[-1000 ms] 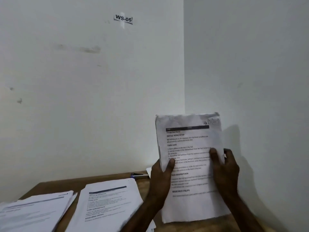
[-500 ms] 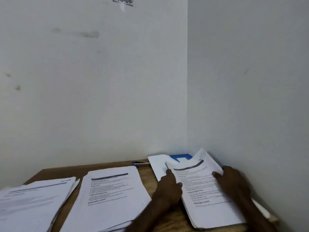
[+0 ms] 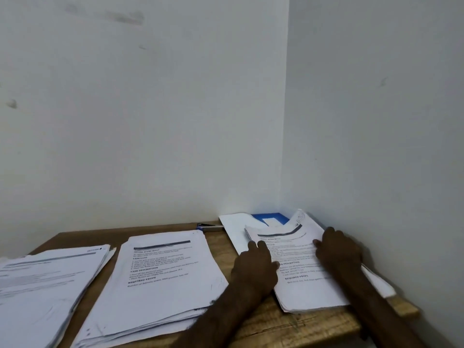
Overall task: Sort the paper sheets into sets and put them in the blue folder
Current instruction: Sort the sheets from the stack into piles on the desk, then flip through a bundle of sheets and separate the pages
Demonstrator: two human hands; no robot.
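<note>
Head view: blue folder (image 3: 259,217) mostly hidden under sheets (image 3: 301,285).

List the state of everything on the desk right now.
right stack, lying flat under both hands
left hand, resting on its left edge
right hand, flat on its right side
middle stack, flat, untouched
left stack, flat, untouched
blue folder, mostly covered, one part showing

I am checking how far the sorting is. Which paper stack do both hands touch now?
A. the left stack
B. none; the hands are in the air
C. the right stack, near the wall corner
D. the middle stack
C: the left hand and the right hand both lie on the right stack; the blue folder shows behind it.
</note>
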